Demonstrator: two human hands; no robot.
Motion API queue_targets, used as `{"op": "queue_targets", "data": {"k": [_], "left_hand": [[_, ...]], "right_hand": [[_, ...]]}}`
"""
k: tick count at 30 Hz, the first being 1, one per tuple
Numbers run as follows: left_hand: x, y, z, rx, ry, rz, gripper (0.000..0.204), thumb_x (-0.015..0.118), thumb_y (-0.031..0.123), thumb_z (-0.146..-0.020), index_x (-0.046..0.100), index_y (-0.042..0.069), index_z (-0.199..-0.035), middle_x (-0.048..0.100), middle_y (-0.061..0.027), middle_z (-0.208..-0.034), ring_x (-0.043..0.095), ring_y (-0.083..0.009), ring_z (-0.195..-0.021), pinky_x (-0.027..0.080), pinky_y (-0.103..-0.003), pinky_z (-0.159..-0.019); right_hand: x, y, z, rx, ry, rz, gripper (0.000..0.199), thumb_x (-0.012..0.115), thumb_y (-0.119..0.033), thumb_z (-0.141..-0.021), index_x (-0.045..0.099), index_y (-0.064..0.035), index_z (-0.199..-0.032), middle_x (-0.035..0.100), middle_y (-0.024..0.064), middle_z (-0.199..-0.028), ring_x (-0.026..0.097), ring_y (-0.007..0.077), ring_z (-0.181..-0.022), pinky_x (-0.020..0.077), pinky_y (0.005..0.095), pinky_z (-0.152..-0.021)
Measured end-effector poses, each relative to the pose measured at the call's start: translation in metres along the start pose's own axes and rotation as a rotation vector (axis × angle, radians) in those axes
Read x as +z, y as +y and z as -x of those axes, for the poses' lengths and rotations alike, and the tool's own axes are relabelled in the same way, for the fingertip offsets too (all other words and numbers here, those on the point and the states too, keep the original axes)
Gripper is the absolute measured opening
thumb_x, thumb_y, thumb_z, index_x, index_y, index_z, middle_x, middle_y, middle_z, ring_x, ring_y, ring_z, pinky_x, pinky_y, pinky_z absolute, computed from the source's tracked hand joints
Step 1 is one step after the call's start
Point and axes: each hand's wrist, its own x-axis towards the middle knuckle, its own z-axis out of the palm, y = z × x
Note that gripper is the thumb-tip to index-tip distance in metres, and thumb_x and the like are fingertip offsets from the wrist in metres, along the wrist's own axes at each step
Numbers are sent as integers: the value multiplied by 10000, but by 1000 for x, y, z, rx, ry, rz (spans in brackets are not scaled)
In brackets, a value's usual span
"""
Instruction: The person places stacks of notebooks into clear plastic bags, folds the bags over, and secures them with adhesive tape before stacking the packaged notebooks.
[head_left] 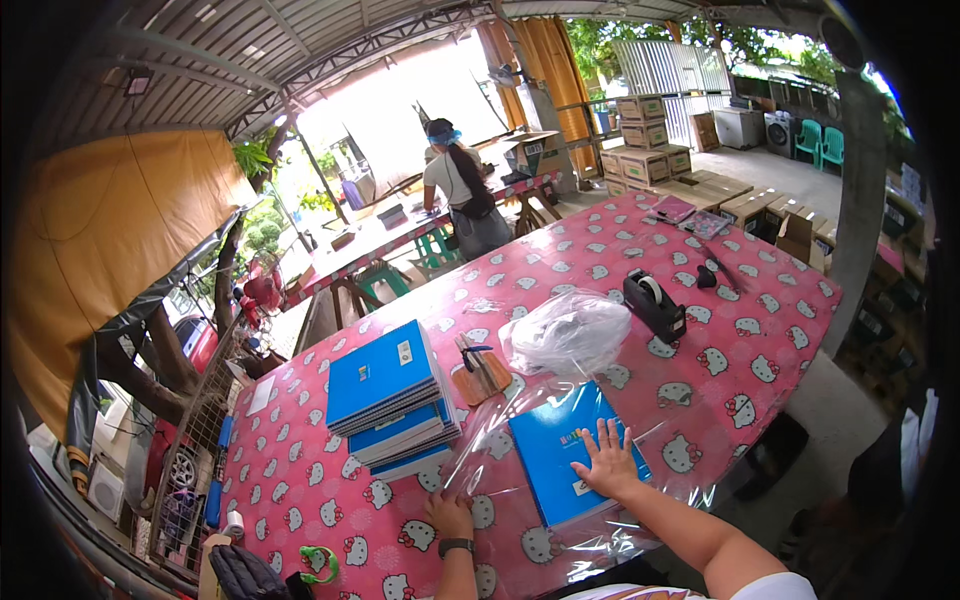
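A blue notebook (pixel 548 450) lies at a slant near the table's front edge, amid a clear plastic sheet (pixel 490 440). My right hand (pixel 607 462) rests flat on its cover with fingers spread. To the left, my left hand (pixel 450 514) is low at the sheet's edge, its fingers curled and closed on the plastic; the fingertips are partly hidden. Spiral notebooks with blue covers (pixel 378 372) are stacked farther left. Between stack and notebook sits a small wooden holder (pixel 482 376) with a dark-handled tool. Behind it is a heap of crumpled clear plastic (pixel 566 332).
A black tape dispenser (pixel 655 308) stands toward the right on the pink patterned table (pixel 400 545). A dark bag (pixel 245 572) is at the lower left. Beyond, a person (pixel 458 185) works at another table. Cardboard boxes (pixel 640 165) are piled at the back right.
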Motion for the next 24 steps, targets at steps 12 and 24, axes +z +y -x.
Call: {"op": "queue_targets", "data": {"k": [12, 24], "left_hand": [[-52, -21, 0, -654, -607, 1056, 432, 733, 247, -748, 579, -28, -1043, 644, -112, -859, 627, -177, -784, 458, -256, -608], [4, -45, 8, -446, -158, 692, 439, 774, 295, -664, 641, -7, -954, 678, -144, -811, 652, -264, -730, 499, -364, -678]], "right_hand": [[3, -1, -1, 2, -29, -1, 749, 348, -602, -883, 244, -121, -1448, 142, 223, -1500, 67, 380, -1399, 33, 598, -1082], [2, -6, -3, -12, -10, -25, 761, 352, -616, -876, 255, -120, -1445, 153, 228, -1494, 65, 382, -1398, 24, 593, -1083]]}}
